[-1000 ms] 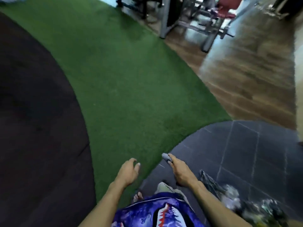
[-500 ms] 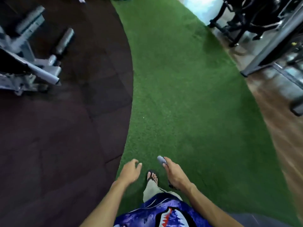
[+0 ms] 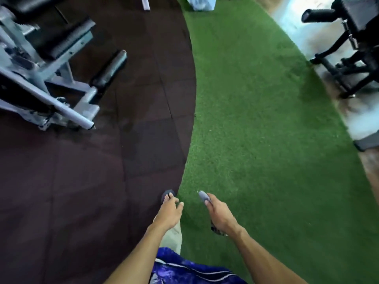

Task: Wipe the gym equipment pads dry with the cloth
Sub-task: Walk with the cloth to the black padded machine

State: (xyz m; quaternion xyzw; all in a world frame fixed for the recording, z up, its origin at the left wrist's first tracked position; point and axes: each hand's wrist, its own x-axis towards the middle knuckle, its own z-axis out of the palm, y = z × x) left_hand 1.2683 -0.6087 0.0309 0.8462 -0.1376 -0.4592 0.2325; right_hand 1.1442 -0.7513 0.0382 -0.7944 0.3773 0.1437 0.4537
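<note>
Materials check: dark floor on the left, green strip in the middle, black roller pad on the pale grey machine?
Dark brown tiled floor: looks like matte rubber matting, with visible seams between square tiles. Green floor strip: likely artificial turf, with a short fuzzy pile. Black cylindrical roller pad: probably foam under vinyl, going by its faint sheen, on a pale grey painted metal frame.

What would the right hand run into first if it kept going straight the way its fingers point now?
Probably nothing close: the right hand, gripping the grey cloth, points up the green turf strip, which looks free until a pale object at the far end. Depth is unclear in this wide-angle view.
</note>
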